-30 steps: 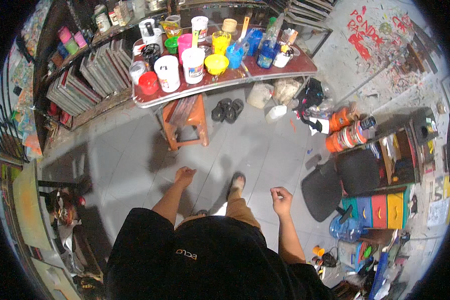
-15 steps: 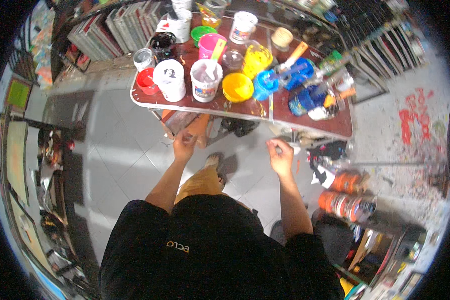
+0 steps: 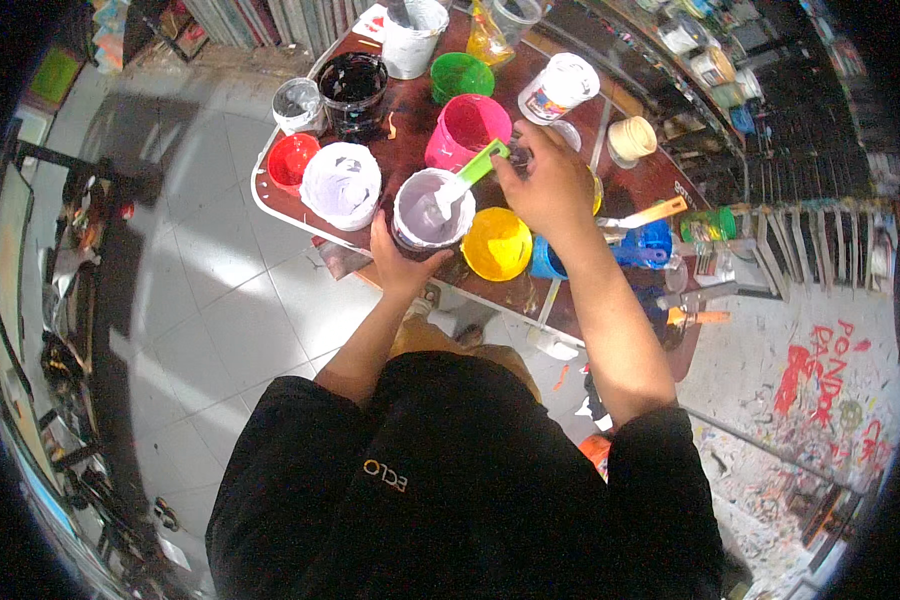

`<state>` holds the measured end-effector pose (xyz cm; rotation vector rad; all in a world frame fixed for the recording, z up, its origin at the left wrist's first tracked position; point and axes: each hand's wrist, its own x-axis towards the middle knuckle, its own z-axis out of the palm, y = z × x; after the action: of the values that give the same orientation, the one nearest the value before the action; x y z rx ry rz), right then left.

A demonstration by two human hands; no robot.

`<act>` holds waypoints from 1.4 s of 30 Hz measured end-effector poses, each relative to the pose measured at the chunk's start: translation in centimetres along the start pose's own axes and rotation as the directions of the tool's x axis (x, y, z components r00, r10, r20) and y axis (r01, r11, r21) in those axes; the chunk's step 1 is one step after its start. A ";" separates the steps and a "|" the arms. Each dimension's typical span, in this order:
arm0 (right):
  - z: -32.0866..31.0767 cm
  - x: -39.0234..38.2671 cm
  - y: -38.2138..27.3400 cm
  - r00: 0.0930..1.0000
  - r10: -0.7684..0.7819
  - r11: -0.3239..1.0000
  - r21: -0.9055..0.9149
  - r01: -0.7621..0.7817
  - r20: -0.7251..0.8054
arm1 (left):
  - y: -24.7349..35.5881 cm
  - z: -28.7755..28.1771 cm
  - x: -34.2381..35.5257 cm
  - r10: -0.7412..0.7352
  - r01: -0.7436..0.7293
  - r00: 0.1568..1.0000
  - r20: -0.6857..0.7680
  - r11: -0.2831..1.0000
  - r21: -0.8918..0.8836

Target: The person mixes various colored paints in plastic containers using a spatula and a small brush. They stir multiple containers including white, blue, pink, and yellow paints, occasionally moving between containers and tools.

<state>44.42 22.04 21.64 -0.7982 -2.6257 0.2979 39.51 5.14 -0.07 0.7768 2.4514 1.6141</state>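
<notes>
My left hand is wrapped round the near side of a white tub with pale lilac paint inside. A spatula with a light green handle and a whitish, paint-covered blade leans in that tub. My right hand pinches the upper end of its handle. Just left of the tub stands a white bucket coated inside with pale paint. Close on the right is a yellow paint bowl, and behind the tub a pink bucket.
The dark red table also carries a red cup, a black paint bucket, a green bowl and blue containers. A wooden-handled tool sticks out at the right. Framed screens stand beyond.
Both hands have moved forward from in front of the table. The left has taken hold of the lilac paint tub, the right the spatula's handle. The view has shifted closer to the table.
</notes>
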 end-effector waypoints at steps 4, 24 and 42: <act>1.4 1.0 0.2 0.985 -0.170 0.985 -0.031 0.170 0.011 | 0.7 0.2 1.3 0.035 -0.035 0.999 -0.003 0.998 -0.059; 0.8 -1.5 0.0 0.910 -0.352 0.809 0.559 0.179 0.218 | -1.7 0.0 0.8 0.070 -0.079 0.995 0.066 0.987 0.142; 2.3 -0.3 0.8 0.781 -0.584 0.705 0.615 0.354 0.221 | -3.0 -1.2 1.6 0.113 -0.154 0.955 0.274 0.979 0.134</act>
<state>44.10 22.26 19.20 0.1866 -2.7510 1.0951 36.66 3.99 -1.93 1.1253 2.3935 1.2694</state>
